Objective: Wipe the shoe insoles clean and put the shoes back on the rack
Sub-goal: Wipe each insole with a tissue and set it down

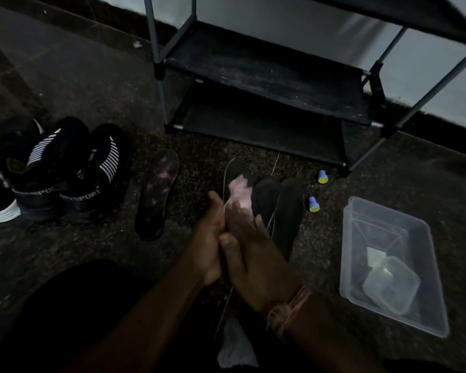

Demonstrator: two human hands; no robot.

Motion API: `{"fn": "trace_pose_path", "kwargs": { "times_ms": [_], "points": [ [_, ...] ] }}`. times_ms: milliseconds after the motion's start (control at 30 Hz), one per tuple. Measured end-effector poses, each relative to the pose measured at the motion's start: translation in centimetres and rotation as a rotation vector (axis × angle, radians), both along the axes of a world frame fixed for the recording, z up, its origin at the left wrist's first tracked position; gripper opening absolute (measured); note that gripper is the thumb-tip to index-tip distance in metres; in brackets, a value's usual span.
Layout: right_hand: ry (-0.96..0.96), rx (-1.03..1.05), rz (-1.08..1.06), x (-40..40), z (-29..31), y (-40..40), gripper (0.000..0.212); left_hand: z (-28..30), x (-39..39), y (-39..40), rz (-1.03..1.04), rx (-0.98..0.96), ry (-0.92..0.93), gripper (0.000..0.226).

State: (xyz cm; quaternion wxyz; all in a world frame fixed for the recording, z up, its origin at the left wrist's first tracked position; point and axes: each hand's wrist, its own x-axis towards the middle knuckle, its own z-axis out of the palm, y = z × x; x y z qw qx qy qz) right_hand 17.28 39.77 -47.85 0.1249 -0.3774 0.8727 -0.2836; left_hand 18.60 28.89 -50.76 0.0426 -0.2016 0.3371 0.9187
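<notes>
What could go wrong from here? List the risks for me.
1. The two small blue caps lie loose on the floor beside the dark insoles; they could get kicked away or stepped on.
2. The room is dim, so dirt on the insole held by the left hand may go unnoticed while the right hand wipes with the pale cloth.
3. The blotchy insole lies apart and might be mismatched with the striped shoes.

Bare forearms, a frayed tan thread band [288, 305] knotted round the right wrist, black clothing [73, 305] over the lap.
</notes>
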Motion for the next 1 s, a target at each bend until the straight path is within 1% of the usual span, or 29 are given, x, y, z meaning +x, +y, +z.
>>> {"fn": "trace_pose_path", "kwargs": {
  "times_ms": [33, 100, 133, 200, 267, 300, 400, 433, 500, 567, 600, 700, 733, 800, 867, 933, 1000],
  "points": [
    [0.008, -0.005, -0.039, -0.8, 0.0, -0.1, 0.070, 0.2, 0.1, 0.2, 0.001, 0.000, 0.007, 0.077],
    [0.011, -0.027, -0.192, -3.1, 0.3, 0.2, 0.074, 0.2, 0.1, 0.9, -0.016, 0.007, 0.025, 0.073],
    [0.015, -0.018, -0.208, -3.4, 0.6, 0.4, 0.075, 0.2, 0.1, 1.2, -0.024, 0.009, 0.034, 0.072],
    [0.046, -0.001, -0.116, -1.8, 0.2, 0.4, 0.071, 0.3, 0.2, 0.7, -0.014, 0.009, 0.031, 0.075],
    [0.038, -0.007, -0.031, 0.1, -0.4, -0.1, 0.068, 0.0, 0.1, 0.1, 0.018, 0.045, 0.044, 0.077],
    [0.009, -0.014, -0.032, -0.2, -0.5, -0.2, 0.067, -0.1, 0.1, 0.2, 0.032, 0.044, 0.037, 0.077],
    [-0.055, -0.006, -0.197, -2.9, -0.3, 0.2, 0.072, -0.2, 0.2, 1.4, -0.016, -0.038, 0.040, 0.079],
    [-0.057, -0.013, -0.199, -2.8, -0.2, 0.4, 0.072, -0.3, 0.2, 1.4, -0.018, -0.071, 0.039, 0.079],
    [-0.053, -0.057, -0.086, -0.6, -0.3, 0.3, 0.069, -0.5, 0.1, 0.7, 0.020, -0.102, 0.028, 0.081],
    [-0.090, -0.067, 0.011, 1.0, -0.5, -0.2, 0.063, -0.7, -0.1, 0.4, 0.060, -0.059, 0.034, 0.084],
    [-0.101, -0.067, -0.006, 0.3, -0.7, -0.4, 0.062, -0.6, -0.1, 0.7, 0.071, -0.042, 0.016, 0.083],
    [-0.098, -0.074, -0.228, -2.6, -0.3, 0.1, 0.069, -1.0, -0.2, 1.7, 0.000, -0.067, -0.022, 0.086],
    [-0.083, -0.078, -0.224, -2.4, -0.2, 0.4, 0.068, -0.8, -0.1, 1.7, -0.019, -0.076, -0.009, 0.088],
    [-0.052, -0.053, -0.118, -0.5, -0.2, 0.2, 0.070, -1.0, -0.1, 1.2, 0.009, -0.070, 0.005, 0.088],
    [-0.087, -0.010, -0.084, 0.1, -0.3, -0.2, 0.072, -1.0, -0.2, 1.0, 0.046, -0.028, -0.009, 0.086],
    [-0.101, 0.006, -0.165, -1.4, -0.4, -0.5, 0.067, -1.4, -0.1, 1.4, 0.014, -0.031, -0.018, 0.083],
    [-0.107, 0.003, -0.231, -2.5, -0.3, 0.0, 0.061, -1.4, -0.1, 1.7, -0.033, -0.087, -0.029, 0.077]
  ]
}}
